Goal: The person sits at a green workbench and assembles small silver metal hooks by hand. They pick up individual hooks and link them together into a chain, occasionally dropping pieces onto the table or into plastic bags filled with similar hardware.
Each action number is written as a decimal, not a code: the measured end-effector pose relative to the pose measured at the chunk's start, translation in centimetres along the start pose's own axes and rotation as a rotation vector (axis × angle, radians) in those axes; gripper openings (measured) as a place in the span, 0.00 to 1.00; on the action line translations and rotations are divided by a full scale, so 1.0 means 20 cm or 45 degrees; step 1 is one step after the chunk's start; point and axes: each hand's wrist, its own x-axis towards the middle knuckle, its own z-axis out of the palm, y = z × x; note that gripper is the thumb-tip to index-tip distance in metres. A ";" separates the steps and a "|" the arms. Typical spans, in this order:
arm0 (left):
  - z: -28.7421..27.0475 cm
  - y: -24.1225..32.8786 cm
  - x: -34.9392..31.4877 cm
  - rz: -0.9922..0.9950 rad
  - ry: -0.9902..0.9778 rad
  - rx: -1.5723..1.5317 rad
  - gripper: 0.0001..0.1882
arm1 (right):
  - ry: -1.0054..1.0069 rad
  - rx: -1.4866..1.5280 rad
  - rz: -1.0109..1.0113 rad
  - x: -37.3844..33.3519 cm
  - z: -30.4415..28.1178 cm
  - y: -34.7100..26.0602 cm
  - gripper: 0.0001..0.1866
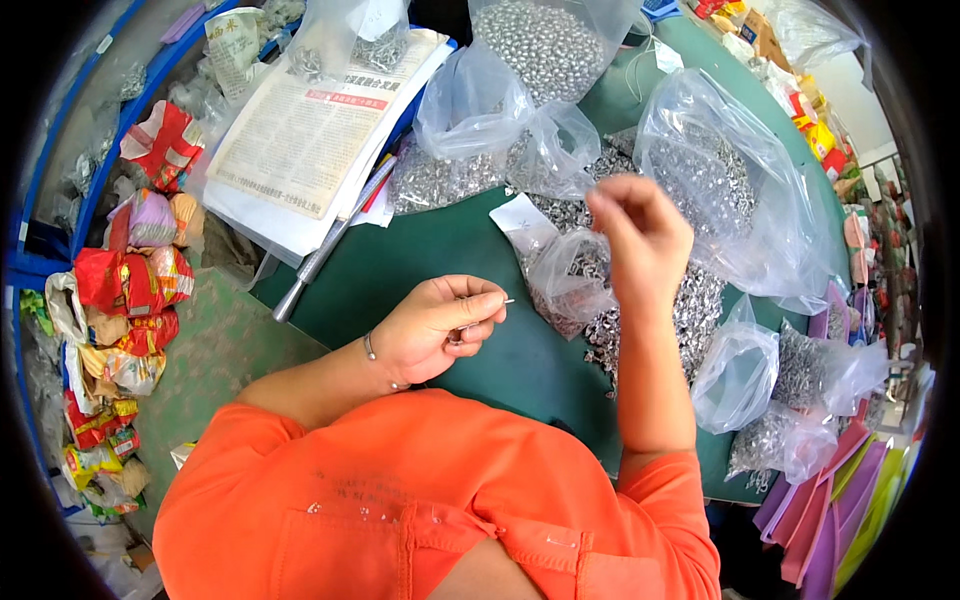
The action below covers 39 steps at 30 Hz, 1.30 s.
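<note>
A small metal piece pokes out between the thumb and forefinger of the left hand, which pinches it above the green tabletop. The right hand is raised in front of a heap of shiny metal parts and a large clear bag, fingers curled toward the thumb, though I cannot tell whether they hold anything. Farther out, a newspaper lies at the upper left.
</note>
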 end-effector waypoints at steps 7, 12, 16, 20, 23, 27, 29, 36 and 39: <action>0.02 0.04 0.07 0.099 -0.089 -0.190 0.07 | -0.052 -0.635 -0.344 0.30 0.02 0.21 0.07; 0.02 0.06 0.09 0.115 -0.181 -0.284 0.07 | -0.456 -0.196 -0.178 0.01 0.01 0.02 0.09; 0.05 0.06 0.10 0.094 -0.259 -0.280 0.08 | -0.521 0.077 -0.039 -0.15 0.08 -0.01 0.14; 0.03 0.03 0.10 0.098 -0.251 -0.332 0.08 | -0.374 0.408 0.008 -0.22 0.12 0.03 0.16; 0.03 0.04 0.11 0.085 -0.246 -0.293 0.08 | -0.325 0.342 -0.105 -0.24 0.11 0.04 0.20; 0.03 0.04 0.12 0.056 -0.191 -0.294 0.08 | -0.263 0.390 -0.252 -0.25 0.11 0.06 0.23; 0.03 0.04 0.13 0.044 -0.119 -0.315 0.09 | -0.232 0.305 -0.407 -0.25 0.10 0.08 0.24; 0.01 0.04 0.13 0.052 -0.012 -0.248 0.15 | -0.241 0.047 -0.643 -0.27 0.05 0.11 0.30; 0.02 0.02 0.13 0.046 0.003 -0.174 0.14 | -0.163 -0.001 -0.706 -0.28 0.04 0.11 0.28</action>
